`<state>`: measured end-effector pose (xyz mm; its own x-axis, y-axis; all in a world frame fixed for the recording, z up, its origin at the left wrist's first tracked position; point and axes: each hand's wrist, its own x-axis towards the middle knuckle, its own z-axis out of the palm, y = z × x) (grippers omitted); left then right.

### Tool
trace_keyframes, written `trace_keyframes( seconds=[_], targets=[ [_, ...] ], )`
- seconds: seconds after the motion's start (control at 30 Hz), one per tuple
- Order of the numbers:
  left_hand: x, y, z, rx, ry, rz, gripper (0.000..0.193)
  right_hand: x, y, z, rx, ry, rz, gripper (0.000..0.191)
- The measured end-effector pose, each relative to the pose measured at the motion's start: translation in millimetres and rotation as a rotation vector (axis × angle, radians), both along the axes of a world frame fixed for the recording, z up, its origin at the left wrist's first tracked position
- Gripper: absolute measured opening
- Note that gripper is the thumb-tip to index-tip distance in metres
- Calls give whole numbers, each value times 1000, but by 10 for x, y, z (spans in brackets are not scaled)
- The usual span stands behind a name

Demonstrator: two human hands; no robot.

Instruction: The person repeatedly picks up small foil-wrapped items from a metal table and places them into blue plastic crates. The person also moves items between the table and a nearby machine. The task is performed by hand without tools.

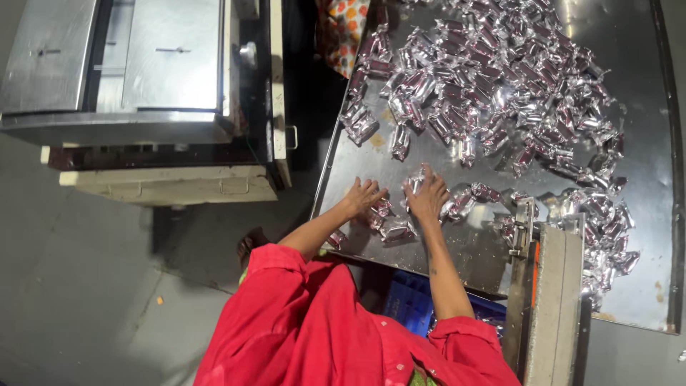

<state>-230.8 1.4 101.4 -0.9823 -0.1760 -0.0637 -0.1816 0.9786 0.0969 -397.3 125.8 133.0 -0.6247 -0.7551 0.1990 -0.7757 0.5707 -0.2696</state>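
Many silver foil-wrapped packets (493, 78) lie heaped across a steel table (643, 236). My left hand (363, 195) rests fingers apart on the table near its front edge, touching a few loose packets (389, 225). My right hand (427, 197) lies flat beside it, fingers spread over a small cluster of packets (414, 177). Neither hand is closed around a packet. Both arms wear red sleeves (300, 322).
A blue crate (409, 300) sits below the table's front edge between my arms. A grey metal fixture (554, 293) stands at the front right of the table. A steel machine (143, 64) is to the left, a flower-patterned cloth (343, 28) behind, and grey floor (86, 286).
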Motion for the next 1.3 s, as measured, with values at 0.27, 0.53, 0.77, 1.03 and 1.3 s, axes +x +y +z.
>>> trace_keyframes(
  seconds=[0.27,0.53,0.77,1.03,1.3],
  targets=[
    [380,-337,-30,172,203,-215,92,369,60,-94,88,77,-196,86],
    [1560,-1963,1226,412,1048,-52,51,1184,-481,-30,77,35,-462,89],
    [3395,-4399,1637,304,857,1143,81,1672,-841,153,163,-109,-776,90],
    [3537,-4544,1362,208,519,1130,102,1795,-748,236,131,-95,-749,90],
    [2014,-3313,1639,622,835,446,100,1676,-466,6,64,207,-644,73]
  ],
)
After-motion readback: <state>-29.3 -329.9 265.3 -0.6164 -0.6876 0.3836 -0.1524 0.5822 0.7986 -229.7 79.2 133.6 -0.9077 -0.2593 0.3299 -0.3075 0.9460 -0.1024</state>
